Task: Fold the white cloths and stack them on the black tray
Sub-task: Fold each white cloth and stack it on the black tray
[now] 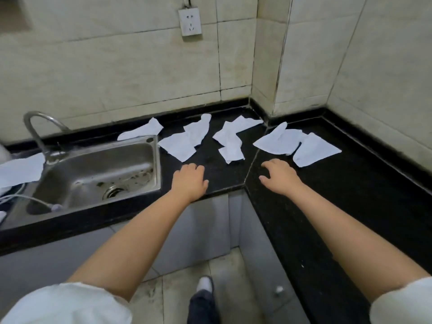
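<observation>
Head view: nothing is folded yet, as far as can be seen. White cloths lie loose and rumpled across the black counter point(350, 183). One cloth point(142, 130) sits at 11 o'clock by the sink point(98, 169) rim, a pair point(184, 142) just right of the sink, a crumpled one point(230, 141) near 12 o'clock, and two overlapping point(297, 145) at 1 o'clock. Another cloth point(21, 170) drapes at 9 o'clock, left of the sink.

The left hand point(190, 181) rests over the counter edge, fingers loosely bent, holding nothing. The right hand point(279, 175) hovers or rests on the counter with fingers spread, also holding nothing; its fingertips are near the 1 o'clock cloths but not touching them.

No black tray shows anywhere here, so no stack exists. By my reading, the whole job remains: every cloth to fold, and the tray still to find.
</observation>
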{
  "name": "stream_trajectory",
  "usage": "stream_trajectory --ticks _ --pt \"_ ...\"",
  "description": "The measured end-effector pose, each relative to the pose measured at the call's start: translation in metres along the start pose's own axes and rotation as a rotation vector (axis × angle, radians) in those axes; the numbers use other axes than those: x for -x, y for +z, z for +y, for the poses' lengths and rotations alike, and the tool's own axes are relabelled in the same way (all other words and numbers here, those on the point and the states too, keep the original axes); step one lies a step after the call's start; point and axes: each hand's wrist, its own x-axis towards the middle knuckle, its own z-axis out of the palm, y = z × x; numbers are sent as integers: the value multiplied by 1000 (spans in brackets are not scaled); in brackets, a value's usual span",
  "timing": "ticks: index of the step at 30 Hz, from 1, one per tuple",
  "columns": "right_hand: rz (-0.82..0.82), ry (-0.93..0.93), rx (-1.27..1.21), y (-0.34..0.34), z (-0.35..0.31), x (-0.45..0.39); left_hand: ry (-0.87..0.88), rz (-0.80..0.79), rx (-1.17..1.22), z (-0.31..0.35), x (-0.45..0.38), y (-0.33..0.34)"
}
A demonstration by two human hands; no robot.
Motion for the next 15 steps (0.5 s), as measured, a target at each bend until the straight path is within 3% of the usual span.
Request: stream_trajectory --ticks 10,15 --pt "-104 255 -72 63 -4 -167 275 -296 9 -21 -196 62" --pt "-100 311 -106 87 0 -209 287 -313 106 -6 -250 86"
